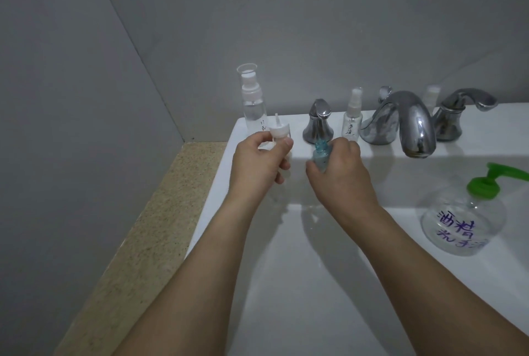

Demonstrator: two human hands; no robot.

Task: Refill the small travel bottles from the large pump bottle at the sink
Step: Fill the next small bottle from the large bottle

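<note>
- Gripping a small blue-tinted bottle with the right hand, fingers curling round its body, its open threaded neck poking up above the fingers, tilting slightly to the left.
- Pinching a white cap with the left hand, thumb and fingers closing on it, a thin nozzle or tube sticking up from its top; lower part of the cap hiding behind the fingers.
- Holding both hands just beside each other over the back ledge of the white sink, not touching, near the left tap handle.
- Standing upright on the ledge behind the left hand: a tall clear spray bottle wearing a clear overcap, partly filled with clear liquid, dark writing low on its side.
- Standing upright between the left tap handle and the chrome spout: a small clear spray bottle with a white sprayer top and dark writing on it.
- Showing only partly behind the spout, close to the right tap handle: another small clear bottle, too blurred for detail.
- Sitting at the right side of the sink, well apart from both hands: the large clear pump bottle with a green pump head and purple handwritten characters on its side.
- Running along the left of the sink: a speckled beige counter strip, meeting plain grey walls at the corner.
</note>
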